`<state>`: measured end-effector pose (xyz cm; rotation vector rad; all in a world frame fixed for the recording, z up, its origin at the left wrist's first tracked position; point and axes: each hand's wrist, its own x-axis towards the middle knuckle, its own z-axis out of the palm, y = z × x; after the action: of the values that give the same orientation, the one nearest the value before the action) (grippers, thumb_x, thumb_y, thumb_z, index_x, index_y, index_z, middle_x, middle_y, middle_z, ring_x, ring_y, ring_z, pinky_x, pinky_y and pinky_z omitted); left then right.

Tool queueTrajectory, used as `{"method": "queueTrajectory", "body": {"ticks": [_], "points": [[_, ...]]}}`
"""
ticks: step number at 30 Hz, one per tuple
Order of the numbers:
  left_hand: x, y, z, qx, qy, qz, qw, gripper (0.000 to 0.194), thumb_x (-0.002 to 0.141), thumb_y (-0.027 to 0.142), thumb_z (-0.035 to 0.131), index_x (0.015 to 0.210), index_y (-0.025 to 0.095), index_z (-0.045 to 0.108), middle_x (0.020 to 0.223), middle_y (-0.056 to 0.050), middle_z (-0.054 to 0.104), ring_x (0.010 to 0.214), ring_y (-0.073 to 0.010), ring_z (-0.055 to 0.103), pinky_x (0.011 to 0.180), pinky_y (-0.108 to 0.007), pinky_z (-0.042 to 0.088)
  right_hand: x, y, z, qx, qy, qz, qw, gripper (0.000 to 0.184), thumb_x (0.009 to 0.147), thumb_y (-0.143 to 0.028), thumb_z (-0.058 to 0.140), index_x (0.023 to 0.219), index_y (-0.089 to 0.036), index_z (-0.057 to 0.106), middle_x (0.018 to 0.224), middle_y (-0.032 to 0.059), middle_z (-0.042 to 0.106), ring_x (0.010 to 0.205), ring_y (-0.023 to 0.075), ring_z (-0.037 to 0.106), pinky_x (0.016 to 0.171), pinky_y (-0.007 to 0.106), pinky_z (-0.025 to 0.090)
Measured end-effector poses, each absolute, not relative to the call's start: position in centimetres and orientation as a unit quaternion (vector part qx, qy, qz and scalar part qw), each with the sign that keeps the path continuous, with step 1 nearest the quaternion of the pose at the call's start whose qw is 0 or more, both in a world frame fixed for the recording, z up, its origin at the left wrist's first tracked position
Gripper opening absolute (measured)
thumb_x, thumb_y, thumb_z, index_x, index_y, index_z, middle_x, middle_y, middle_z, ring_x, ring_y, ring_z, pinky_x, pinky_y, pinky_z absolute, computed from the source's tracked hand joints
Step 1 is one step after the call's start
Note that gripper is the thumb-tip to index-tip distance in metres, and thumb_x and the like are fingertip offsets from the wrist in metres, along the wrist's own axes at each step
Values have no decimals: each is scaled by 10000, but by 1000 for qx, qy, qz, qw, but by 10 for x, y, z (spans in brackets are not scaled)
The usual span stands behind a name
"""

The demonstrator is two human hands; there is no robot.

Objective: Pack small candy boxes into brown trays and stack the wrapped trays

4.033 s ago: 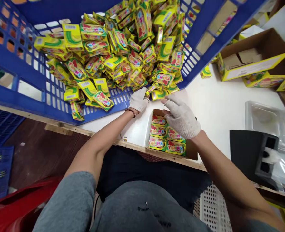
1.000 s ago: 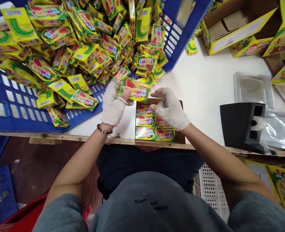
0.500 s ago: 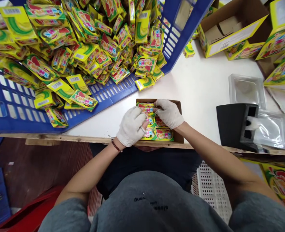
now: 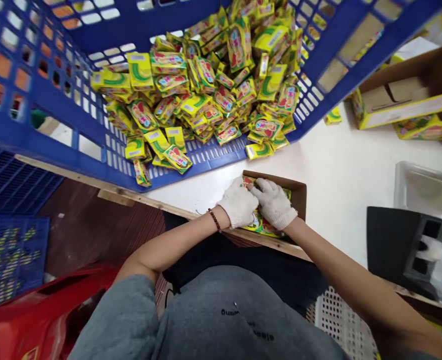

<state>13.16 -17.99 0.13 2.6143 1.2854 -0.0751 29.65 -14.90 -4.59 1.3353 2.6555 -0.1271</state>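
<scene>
At the front edge of the white tabletop (image 4: 341, 165), in the head view, I have both hands in an open cardboard carton (image 4: 300, 197). The carton holds fruit-printed TWINS packs (image 4: 257, 223), laid flat; the hands hide part of them.

Left hand (image 4: 239, 204): knit glove, beaded bracelet (image 4: 215, 220) at the wrist, fingers curled narrow over the packs on the carton's left side. Right hand (image 4: 274, 204): knit glove, fingers bent down onto the packs beside it. The two hands meet, or nearly so, at the fingertips. I cannot tell whether either one grips a pack.

Beyond the carton and to its left, a blue perforated crate (image 4: 213, 161) bears a heap of loose packs (image 4: 196, 107) of the same print, lying at mixed angles. One yellow pack (image 4: 259, 151) lies at the crate's near edge. To the right of the crate, a single pack (image 4: 333, 116) lies on the tabletop, near an open display box (image 4: 408, 112).

Farther right are a clear plastic tray (image 4: 421, 187) and a black tape dispenser (image 4: 388, 240) with a white roll (image 4: 430, 248). Below the tabletop is a white perforated basket (image 4: 343, 320).
</scene>
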Motion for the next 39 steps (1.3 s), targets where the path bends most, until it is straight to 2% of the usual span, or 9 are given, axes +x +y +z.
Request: {"method": "queueTrajectory", "body": {"ticks": [5,10,19,24,28,32,34,37,39], "points": [[56,-181,-4,844,502,146,119,256,1010,259,504,1058,187,745,1093,-114,753,1032,-248,667,947,-400,494,271,-153,-38,409,899,-69,139,534,1057,-239,413,1578,-228,533,1643,213,462,1437,406,458,1062,538,483],[-46,-156,2,720,693,-46,9,722,784,277,760,1471,149,577,1512,-250,518,1459,-488,403,1141,-650,330,253,-164,-28,438,880,-78,170,538,1047,-221,401,1569,-190,525,1651,244,440,1471,445,427,1125,637,402],[-64,-119,-3,753,651,-98,13,639,785,541,736,1286,159,631,1372,-198,560,1168,-412,570,946,-495,476,271,-155,-42,494,847,-198,-1,440,1033,-254,506,1430,-154,664,1520,200,605,1415,365,539,1175,564,444],[-12,-143,1,806,569,146,78,888,762,546,722,1502,141,445,1369,-194,589,1279,-381,543,1122,-524,461,275,-158,-10,559,718,-374,-180,433,1040,-299,471,1416,-170,642,1363,147,716,1262,279,668,1100,470,540],[48,-180,-7,829,441,331,94,1051,816,439,709,1664,229,124,1656,-212,346,1491,-401,430,1218,-572,406,271,-164,22,499,633,-547,-227,503,1031,-366,508,1485,-154,547,1272,136,748,1112,234,724,938,378,604],[84,-197,-16,819,422,375,96,1033,868,413,724,1667,156,122,1650,-283,341,1545,-419,384,1212,-580,413,299,-152,37,498,668,-529,-162,438,956,-266,584,1370,-134,639,1227,117,768,1084,221,716,904,332,590],[90,-199,-15,822,441,343,116,900,902,481,717,1610,115,298,1554,-283,469,1506,-409,437,1177,-552,448,321,-143,42,526,717,-452,-68,376,925,-210,595,1275,-142,715,1194,104,781,1069,229,718,900,326,577],[96,-201,-6,873,406,217,158,409,1021,484,566,1237,151,663,1189,-173,703,1201,-327,651,1046,-472,516,341,-133,49,534,778,-300,136,297,903,-168,627,1141,-155,805,1134,124,803,1053,280,734,914,367,560],[105,-203,-1,913,356,113,163,372,1063,455,491,1007,164,717,999,-126,731,1003,-289,687,982,-453,516,338,-132,52,499,794,-241,248,289,910,-145,642,1131,-153,828,1143,150,807,1073,310,747,923,385,559]]}}
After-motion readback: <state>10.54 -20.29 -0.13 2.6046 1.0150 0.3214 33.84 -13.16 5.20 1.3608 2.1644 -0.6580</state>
